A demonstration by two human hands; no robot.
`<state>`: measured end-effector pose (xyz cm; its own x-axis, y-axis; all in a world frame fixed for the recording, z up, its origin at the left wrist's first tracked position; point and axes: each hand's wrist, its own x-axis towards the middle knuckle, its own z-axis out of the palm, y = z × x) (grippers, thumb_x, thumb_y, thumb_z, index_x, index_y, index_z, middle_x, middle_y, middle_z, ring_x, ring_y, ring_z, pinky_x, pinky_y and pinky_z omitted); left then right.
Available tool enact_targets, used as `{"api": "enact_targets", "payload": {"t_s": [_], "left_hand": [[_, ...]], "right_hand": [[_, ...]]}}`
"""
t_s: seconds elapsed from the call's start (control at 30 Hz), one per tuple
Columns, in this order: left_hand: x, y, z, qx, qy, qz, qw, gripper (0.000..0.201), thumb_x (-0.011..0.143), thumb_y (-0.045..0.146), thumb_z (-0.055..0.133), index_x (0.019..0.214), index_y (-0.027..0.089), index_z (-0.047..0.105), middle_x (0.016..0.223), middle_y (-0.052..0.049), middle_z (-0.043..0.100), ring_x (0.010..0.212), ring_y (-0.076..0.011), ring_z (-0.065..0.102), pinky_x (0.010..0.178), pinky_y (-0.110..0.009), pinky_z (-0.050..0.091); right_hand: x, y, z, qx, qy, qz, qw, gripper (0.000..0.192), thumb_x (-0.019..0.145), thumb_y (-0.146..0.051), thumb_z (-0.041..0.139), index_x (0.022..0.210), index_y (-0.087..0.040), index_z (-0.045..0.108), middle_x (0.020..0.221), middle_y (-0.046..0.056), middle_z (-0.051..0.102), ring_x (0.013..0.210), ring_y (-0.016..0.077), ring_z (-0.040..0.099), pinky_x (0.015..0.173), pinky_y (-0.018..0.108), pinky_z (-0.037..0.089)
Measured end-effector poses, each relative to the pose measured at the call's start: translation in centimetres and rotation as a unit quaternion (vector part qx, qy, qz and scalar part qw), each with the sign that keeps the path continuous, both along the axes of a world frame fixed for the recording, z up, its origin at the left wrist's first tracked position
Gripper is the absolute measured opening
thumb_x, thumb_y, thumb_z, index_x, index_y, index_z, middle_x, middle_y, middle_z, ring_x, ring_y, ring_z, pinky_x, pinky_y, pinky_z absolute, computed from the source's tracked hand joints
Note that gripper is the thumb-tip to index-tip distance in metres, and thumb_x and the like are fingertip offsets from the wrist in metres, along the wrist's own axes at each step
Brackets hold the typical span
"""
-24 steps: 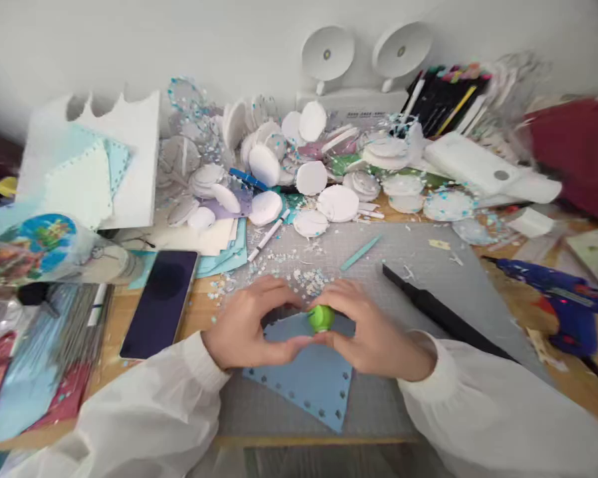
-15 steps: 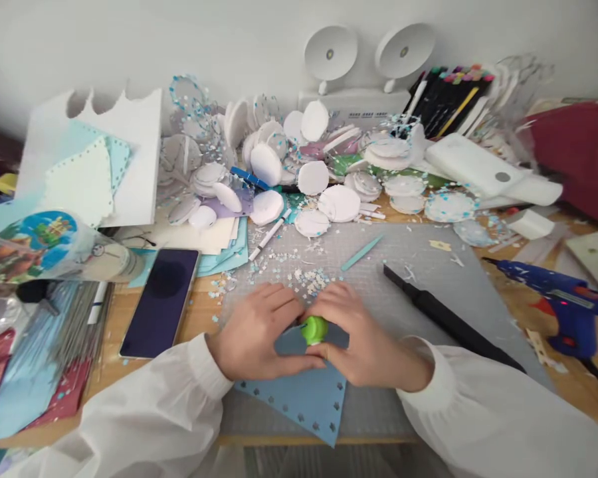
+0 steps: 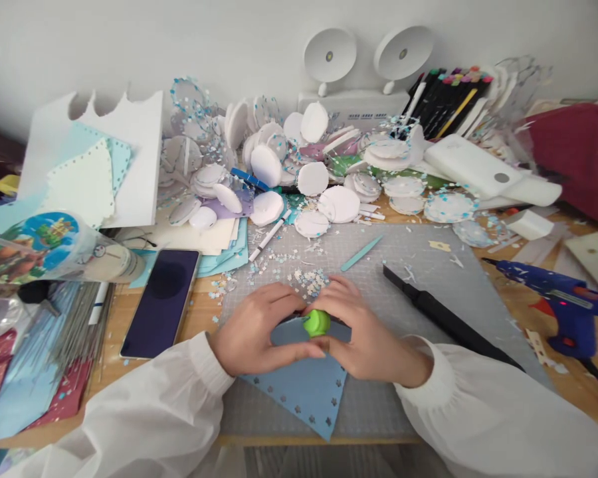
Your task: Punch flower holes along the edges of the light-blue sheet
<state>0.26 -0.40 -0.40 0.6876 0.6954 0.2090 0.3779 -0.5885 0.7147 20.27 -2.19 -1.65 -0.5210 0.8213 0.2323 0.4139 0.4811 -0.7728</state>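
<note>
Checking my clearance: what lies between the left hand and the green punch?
In the head view, the blue sheet shows between the left hand and the green punch.

My left hand (image 3: pixel 256 332) and right hand (image 3: pixel 363 335) hide parts of blue sheet (image 3: pixel 303 385) near table's (image 3: pixel 197 312) front edge; glue gun (image 3: pixel 571 322) cropped.

- Your right hand (image 3: pixel 366 335) pinches the green punch (image 3: pixel 317 323) over the blue paper (image 3: pixel 303 388).
- Your left hand (image 3: pixel 256 332) curves over the paper, thumb near the punch.
- To your left lies a phone (image 3: pixel 162 302); right, a glue gun (image 3: pixel 561 289).
</note>
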Motion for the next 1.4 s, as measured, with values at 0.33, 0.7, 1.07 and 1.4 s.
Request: {"api": "enact_targets", "payload": {"t_s": [0.33,0.7,1.07,1.4], "left_hand": [[-0.5,0.4,-0.4,0.054,0.062,0.008,0.997,0.029,0.095,0.024,0.039,0.072,0.016,0.054,0.065,-0.004,0.053,0.066,-0.0162,0.051,0.062,-0.027,0.039],[-0.8,0.7,0.0,0.06,0.016,0.009,0.998,0.025,0.094,0.021,0.04,0.073,0.015,0.053,0.065,-0.004,0.054,0.063,-0.0159,0.05,0.059,-0.027,0.039],[-0.5,0.5,0.6,0.019,-0.011,0.019,1.0,0.013,0.084,0.027,0.059,0.087,0.015,0.063,0.077,-0.007,0.066,0.074,-0.0182,0.06,0.069,-0.031,0.047],[0.1,-1.1,-0.4,-0.038,-0.012,0.055,0.998,0.051,0.07,0.038,0.077,0.115,0.018,0.061,0.104,-0.007,0.072,0.093,-0.021,0.068,0.082,-0.031,0.055]], "right_hand": [[1.0,0.6,0.5,0.006,-0.007,-0.023,1.0,0.023,0.08,-0.032,0.067,0.096,-0.02,0.056,0.084,0.002,0.057,0.084,0.0191,0.049,0.091,0.041,0.032],[1.3,0.7,0.4,0.002,-0.024,-0.005,1.0,0.024,0.079,-0.032,0.068,0.097,-0.019,0.056,0.087,0.004,0.057,0.086,0.0201,0.049,0.085,0.039,0.035],[1.1,0.6,0.3,0.015,-0.027,0.0,1.0,0.018,0.076,-0.025,0.068,0.089,-0.021,0.055,0.079,0.0,0.057,0.079,0.0181,0.052,0.095,0.044,0.032],[0.5,0.1,0.1,0.015,-0.039,-0.002,0.999,0.019,0.074,-0.022,0.068,0.087,-0.02,0.055,0.08,0.0,0.057,0.083,0.0176,0.055,0.104,0.049,0.023]]}}
